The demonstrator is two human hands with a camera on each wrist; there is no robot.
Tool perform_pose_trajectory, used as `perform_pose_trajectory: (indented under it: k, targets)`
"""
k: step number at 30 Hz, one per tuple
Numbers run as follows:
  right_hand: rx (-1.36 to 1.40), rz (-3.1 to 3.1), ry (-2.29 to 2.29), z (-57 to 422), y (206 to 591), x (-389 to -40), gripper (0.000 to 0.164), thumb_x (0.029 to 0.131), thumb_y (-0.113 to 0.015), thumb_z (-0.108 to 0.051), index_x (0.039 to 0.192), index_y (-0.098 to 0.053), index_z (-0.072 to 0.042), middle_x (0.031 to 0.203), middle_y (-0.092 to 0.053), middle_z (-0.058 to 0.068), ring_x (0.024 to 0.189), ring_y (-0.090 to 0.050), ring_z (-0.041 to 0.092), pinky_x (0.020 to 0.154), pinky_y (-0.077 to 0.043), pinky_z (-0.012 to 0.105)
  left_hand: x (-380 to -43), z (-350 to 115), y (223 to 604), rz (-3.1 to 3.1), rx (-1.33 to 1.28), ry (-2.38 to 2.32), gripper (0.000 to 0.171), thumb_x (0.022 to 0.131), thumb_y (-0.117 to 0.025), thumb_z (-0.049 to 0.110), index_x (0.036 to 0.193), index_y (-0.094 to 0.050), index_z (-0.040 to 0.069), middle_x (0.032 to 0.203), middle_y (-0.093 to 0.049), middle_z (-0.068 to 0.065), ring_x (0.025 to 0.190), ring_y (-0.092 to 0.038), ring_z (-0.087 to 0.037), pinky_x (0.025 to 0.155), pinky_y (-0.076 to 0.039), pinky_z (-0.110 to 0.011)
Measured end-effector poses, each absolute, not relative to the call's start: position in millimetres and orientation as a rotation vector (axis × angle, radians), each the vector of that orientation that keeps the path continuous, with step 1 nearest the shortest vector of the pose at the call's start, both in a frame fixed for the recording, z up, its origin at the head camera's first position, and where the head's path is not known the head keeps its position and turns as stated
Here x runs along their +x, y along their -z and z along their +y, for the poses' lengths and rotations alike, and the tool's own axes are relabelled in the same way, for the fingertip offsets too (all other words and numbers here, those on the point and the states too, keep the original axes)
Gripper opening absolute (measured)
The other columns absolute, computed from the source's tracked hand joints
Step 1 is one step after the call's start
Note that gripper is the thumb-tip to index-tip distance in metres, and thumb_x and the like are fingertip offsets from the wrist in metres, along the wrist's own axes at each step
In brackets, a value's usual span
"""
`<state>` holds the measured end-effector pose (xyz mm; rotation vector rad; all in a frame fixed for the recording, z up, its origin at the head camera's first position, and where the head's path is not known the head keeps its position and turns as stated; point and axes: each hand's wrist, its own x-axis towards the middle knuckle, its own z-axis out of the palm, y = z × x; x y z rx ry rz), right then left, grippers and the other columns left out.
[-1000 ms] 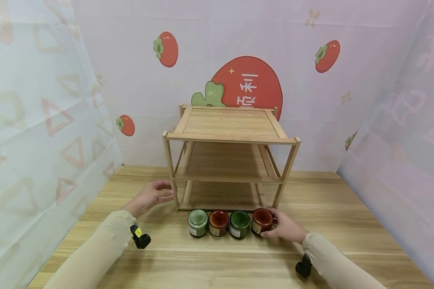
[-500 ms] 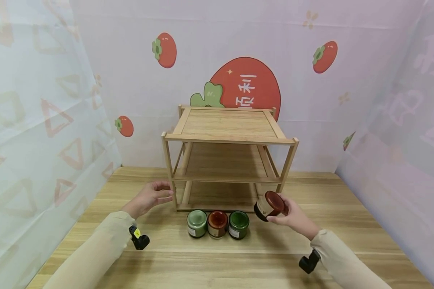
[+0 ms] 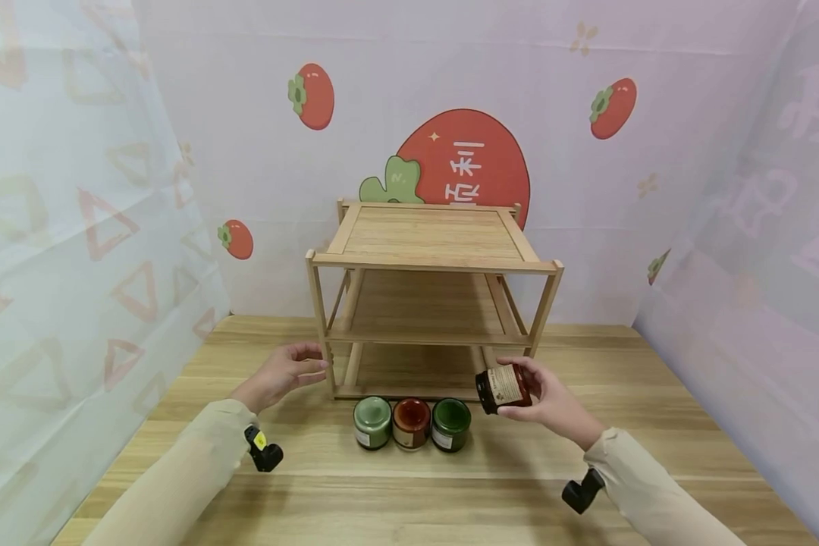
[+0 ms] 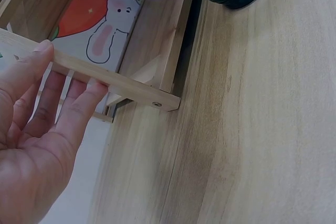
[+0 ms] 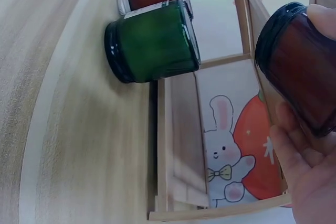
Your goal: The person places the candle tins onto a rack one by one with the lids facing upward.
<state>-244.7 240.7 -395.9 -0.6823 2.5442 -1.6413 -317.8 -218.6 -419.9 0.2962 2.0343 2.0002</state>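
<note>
Head view: red jar [image 3: 503, 387] gripped tilted in the right hand [image 3: 551, 396], at five o'clock of the wooden rack [image 3: 437, 236], with three jars [image 3: 412, 425] at six. Left wrist view: front post [image 4: 118, 82] pinched by the left hand [image 4: 39, 150] at nine o'clock. Right wrist view: red jar at three, green jar [image 5: 152, 43] near twelve.
</note>
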Motion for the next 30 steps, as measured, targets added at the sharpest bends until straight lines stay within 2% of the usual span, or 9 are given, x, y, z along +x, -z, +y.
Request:
perform_pose_trajectory:
  k: [3,5,9,13,17,19,21,30]
  targets:
    - [-0.661,2.564,1.605,239.8,397.9,-244.5,0.079,0.074,-0.084,-0.013,0.14,-0.041,-0.002,0.125,-0.052,0.025,0.1,-0.06,0.024,0.08,-0.059,0.028,-318.2,-218.5,420.2,2.024,0.287,-2.006,0.037,0.093,-0.06,0.0,0.125,-0.045,-0.008,0.109,-0.057,-0.004,0.099,-0.063,-0.013,0.098,-0.054,-0.039]
    - [-0.655,2.568,1.602,239.3,398.2,-244.4,0.079,0.074,-0.084,-0.012,0.139,-0.041,-0.001,0.125,-0.052,0.026,0.099,-0.058,0.024,0.078,-0.059,0.028,-318.2,-218.3,420.0,2.018,0.283,-2.009,0.035,0.093,-0.06,-0.001,0.124,-0.045,-0.007,0.108,-0.057,-0.004,0.098,-0.063,-0.013,0.098,-0.054,-0.04]
    - [-0.711,2.573,1.611,239.8,398.9,-245.2,0.076,0.074,-0.083,-0.009,0.137,-0.042,0.002,0.128,-0.05,0.026,0.101,-0.057,0.015,0.08,-0.057,0.025,-317.7,-218.0,419.3,2.016,0.282,-2.008,0.035,0.093,-0.06,-0.001,0.124,-0.046,-0.007,0.108,-0.056,-0.004,0.098,-0.063,-0.013,0.098,-0.054,-0.04]
    - [-0.744,2.637,1.566,241.0,399.9,-245.0,0.073,0.076,-0.083,-0.013,0.136,-0.045,0.001,0.132,-0.053,0.021,0.11,-0.055,0.006,0.091,-0.05,0.017,-317.6,-217.9,418.9,2.02,0.28,-2.004,0.034,0.093,-0.059,-0.002,0.124,-0.045,-0.007,0.108,-0.056,-0.004,0.098,-0.063,-0.013,0.098,-0.054,-0.04]
    - [-0.691,2.7,1.509,242.4,401.4,-243.8,0.073,0.076,-0.084,-0.02,0.136,-0.047,-0.004,0.132,-0.055,0.015,0.118,-0.054,0.018,0.098,-0.045,0.016,-318.2,-218.0,418.8,2.02,0.277,-2.006,0.033,0.092,-0.06,-0.001,0.122,-0.046,-0.005,0.107,-0.056,-0.004,0.098,-0.063,-0.013,0.099,-0.053,-0.041]
    - [-0.674,2.689,1.512,242.7,401.9,-243.1,0.073,0.076,-0.084,-0.02,0.137,-0.047,-0.004,0.132,-0.056,0.015,0.119,-0.055,0.028,0.098,-0.047,0.018,-318.4,-218.0,418.8,2.016,0.277,-2.011,0.032,0.092,-0.061,-0.001,0.121,-0.047,-0.005,0.107,-0.057,-0.003,0.098,-0.063,-0.013,0.099,-0.053,-0.041]
    - [-0.665,2.678,1.518,242.7,402.6,-242.8,0.073,0.076,-0.083,-0.021,0.137,-0.047,-0.004,0.132,-0.056,0.014,0.121,-0.054,0.032,0.098,-0.046,0.018,-318.7,-218.2,418.9,2.013,0.281,-2.012,0.032,0.092,-0.061,0.0,0.121,-0.047,-0.005,0.107,-0.057,-0.003,0.098,-0.063,-0.013,0.098,-0.054,-0.04]
    - [-0.708,2.658,1.582,240.8,397.8,-242.9,0.067,0.079,-0.081,-0.014,0.135,-0.048,0.0,0.126,-0.059,0.018,0.105,-0.059,0.001,0.092,-0.049,0.014,-319.1,-219.4,420.8,2.017,0.291,-2.01,0.033,0.092,-0.061,0.0,0.122,-0.047,-0.006,0.108,-0.058,-0.004,0.098,-0.063,-0.013,0.096,-0.055,-0.038]
